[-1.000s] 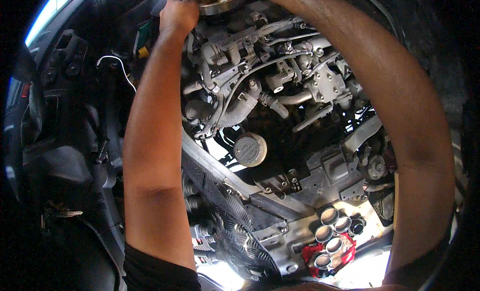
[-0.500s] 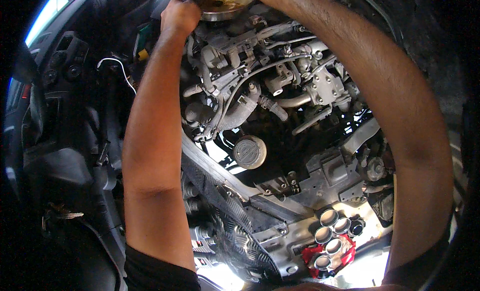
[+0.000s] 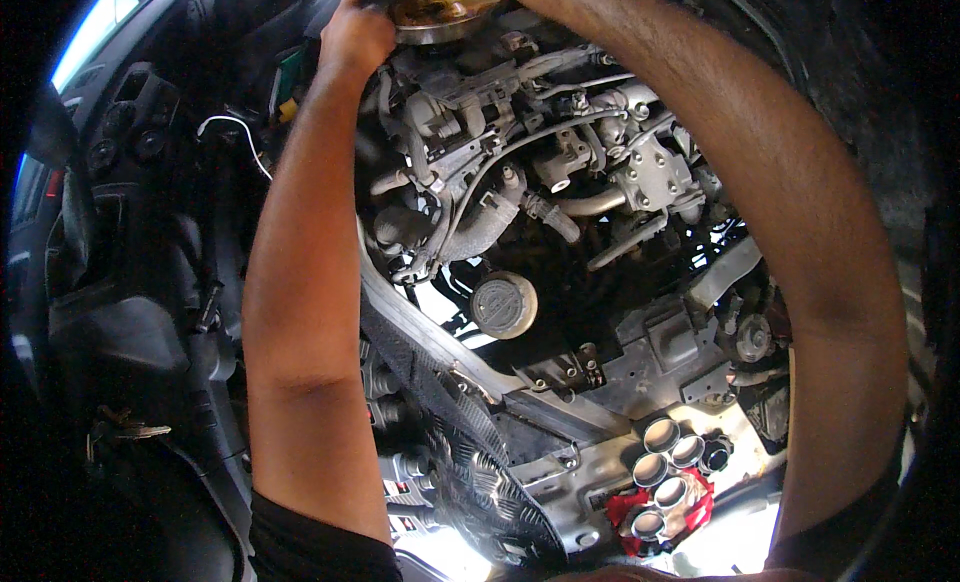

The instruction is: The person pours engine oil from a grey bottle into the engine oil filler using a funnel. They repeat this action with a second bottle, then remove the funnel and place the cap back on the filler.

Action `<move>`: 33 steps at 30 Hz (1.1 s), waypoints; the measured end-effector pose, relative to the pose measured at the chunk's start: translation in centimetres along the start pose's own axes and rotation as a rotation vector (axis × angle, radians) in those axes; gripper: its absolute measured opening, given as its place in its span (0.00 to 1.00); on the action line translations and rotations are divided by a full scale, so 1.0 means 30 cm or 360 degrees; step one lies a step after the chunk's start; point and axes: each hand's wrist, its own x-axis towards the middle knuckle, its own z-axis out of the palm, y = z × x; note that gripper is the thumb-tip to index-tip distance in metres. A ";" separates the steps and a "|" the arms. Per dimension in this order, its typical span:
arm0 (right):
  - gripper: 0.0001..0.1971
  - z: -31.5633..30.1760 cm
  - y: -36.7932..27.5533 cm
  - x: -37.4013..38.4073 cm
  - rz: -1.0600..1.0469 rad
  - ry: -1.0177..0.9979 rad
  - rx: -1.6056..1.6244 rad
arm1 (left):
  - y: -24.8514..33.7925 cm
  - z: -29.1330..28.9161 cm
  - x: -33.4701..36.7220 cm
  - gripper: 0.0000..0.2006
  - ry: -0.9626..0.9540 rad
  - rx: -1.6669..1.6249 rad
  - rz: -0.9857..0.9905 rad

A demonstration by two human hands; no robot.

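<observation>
Metal bowl [image 3: 434, 34] shows more than second ago, beside left hand [image 3: 358, 40]; work seemingly stays there; left grip unclear, right hand unseen.

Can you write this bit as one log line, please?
left hand: beside round metal container | right hand: out of view | round metal container: yellowish contents | engine parts: exposed

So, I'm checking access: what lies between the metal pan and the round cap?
Head view: grey engine parts, including a curved pipe, lie between the pan and cap.
</observation>
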 end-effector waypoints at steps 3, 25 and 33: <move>0.19 -0.006 0.003 0.004 -0.0011 -0.0005 -0.0015 | 0.026 0.052 -0.027 0.32 -0.0122 0.0060 -0.0022; 0.22 -0.032 0.026 -0.079 0.0245 0.0042 0.0308 | 0.029 0.065 -0.042 0.38 0.0236 0.0478 0.0005; 0.24 -0.031 0.037 -0.058 0.0174 -0.0034 0.0307 | 0.055 0.091 -0.071 0.36 0.0262 0.0555 -0.0040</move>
